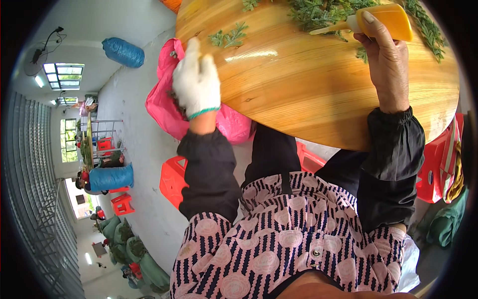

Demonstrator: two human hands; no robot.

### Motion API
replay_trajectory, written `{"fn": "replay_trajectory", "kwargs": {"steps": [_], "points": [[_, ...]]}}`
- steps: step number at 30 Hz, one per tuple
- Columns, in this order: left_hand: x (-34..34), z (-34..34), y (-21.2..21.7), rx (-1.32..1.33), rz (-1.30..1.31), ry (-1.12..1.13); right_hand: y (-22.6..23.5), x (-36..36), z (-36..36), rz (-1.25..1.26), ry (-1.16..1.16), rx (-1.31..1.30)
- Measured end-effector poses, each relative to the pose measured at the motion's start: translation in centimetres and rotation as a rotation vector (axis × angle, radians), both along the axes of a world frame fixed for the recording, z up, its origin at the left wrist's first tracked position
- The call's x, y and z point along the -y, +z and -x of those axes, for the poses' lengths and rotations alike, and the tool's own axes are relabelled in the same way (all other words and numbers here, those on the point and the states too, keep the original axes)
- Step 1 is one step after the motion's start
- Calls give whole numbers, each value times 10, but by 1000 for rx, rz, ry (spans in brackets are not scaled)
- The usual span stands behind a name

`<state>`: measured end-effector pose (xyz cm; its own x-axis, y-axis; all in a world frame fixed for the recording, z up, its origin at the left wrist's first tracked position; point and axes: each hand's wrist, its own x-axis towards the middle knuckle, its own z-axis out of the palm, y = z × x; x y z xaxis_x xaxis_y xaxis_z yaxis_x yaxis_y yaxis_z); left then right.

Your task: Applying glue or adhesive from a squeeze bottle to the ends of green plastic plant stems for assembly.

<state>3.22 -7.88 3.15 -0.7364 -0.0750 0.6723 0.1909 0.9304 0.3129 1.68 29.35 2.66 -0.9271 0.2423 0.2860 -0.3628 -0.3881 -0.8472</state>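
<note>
one round wooden table (308, 94), one pink plastic bag (164, 109), one orange scraper (391, 20), two blue sacks (123, 52), three red plastic stools (173, 180).

The person's left hand (196, 79), in a white knit glove with a green cuff, was curled loosely with the fingers pointing up and the back turned to the camera. The bare right hand (381, 55) was closed in a grip, thumb on top. Both forearms, in black sleeve covers, reached forward from the body.
</note>
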Motion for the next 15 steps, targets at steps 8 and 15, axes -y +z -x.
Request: {"fn": "replay_trajectory", "kwargs": {"steps": [8,15], "points": [[-40,40,-30,270,146,92,-4,3,2,2,-1,-3],[-115,-23,-5,271,-272,-220,40,30,-23,-92,-122,113]]}}
